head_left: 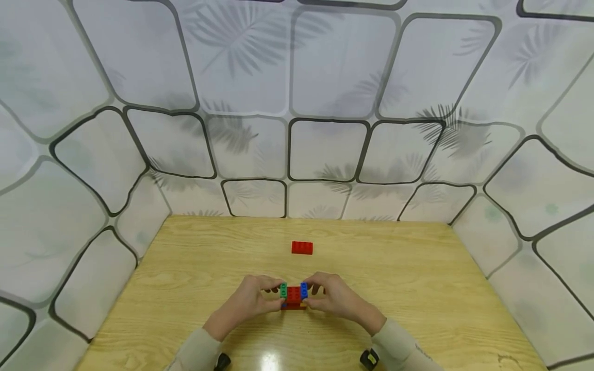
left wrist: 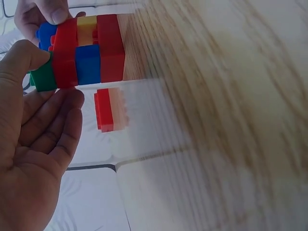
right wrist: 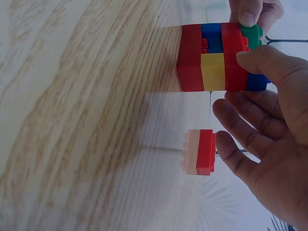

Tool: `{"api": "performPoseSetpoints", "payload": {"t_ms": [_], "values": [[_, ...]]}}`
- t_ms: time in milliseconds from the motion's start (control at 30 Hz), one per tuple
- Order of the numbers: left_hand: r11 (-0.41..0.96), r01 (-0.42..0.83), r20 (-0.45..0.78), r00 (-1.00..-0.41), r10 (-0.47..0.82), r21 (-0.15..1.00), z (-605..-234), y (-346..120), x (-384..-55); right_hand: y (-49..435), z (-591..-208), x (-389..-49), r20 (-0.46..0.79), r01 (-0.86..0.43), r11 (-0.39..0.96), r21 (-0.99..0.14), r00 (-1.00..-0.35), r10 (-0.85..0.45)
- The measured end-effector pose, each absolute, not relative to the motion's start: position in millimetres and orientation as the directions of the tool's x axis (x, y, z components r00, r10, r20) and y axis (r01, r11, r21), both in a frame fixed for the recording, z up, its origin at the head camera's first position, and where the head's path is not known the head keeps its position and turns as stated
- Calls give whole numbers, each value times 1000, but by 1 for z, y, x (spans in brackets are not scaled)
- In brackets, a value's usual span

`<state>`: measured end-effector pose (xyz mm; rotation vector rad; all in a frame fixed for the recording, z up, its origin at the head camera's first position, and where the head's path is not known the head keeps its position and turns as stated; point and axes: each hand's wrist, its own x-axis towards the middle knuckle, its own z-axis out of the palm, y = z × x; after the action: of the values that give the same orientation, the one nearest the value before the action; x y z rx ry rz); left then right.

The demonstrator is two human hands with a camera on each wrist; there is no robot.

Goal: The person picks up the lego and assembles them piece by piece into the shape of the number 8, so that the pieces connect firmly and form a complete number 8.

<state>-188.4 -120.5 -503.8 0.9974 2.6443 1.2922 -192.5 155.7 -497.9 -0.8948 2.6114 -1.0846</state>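
Observation:
A stack of toy building bricks stands on the table between both hands. Its bottom layer is a red brick (right wrist: 190, 60); above that sit a blue brick (left wrist: 87, 65) on the left and a yellow brick (right wrist: 212, 72) on the right, with a gap between. A second red brick (head_left: 294, 294) bridges them. On top are a green brick (head_left: 283, 290) at the left end and another blue brick (head_left: 303, 290) at the right end. My left hand (head_left: 248, 299) pinches the green brick between thumb and fingers. My right hand (head_left: 335, 296) grips the upper blue brick's end.
Beyond the stack, a loose red brick (head_left: 302, 248) lies studs up on the wooden table (head_left: 394, 268). Patterned white cloth walls (head_left: 329, 149) border the table's back and sides. Small black devices (head_left: 369, 359) show beneath the wrists.

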Motion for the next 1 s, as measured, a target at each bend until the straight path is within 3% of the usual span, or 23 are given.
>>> {"api": "performPoseSetpoints", "payload": {"t_ms": [300,800,1000], "values": [[435,488,196,-804,561,757,-507,-122,-192,156,-499,-192,68,-467,555,-688,-803,-592],[383,538,252,-770,587,751,-511,-122,-189,157,-500,-193,100,-493,537,-684,-793,-601],[413,505,217,-792,570,758,-511,-121,-184,157,-500,-193,91,-482,539,-691,-798,-596]]}}
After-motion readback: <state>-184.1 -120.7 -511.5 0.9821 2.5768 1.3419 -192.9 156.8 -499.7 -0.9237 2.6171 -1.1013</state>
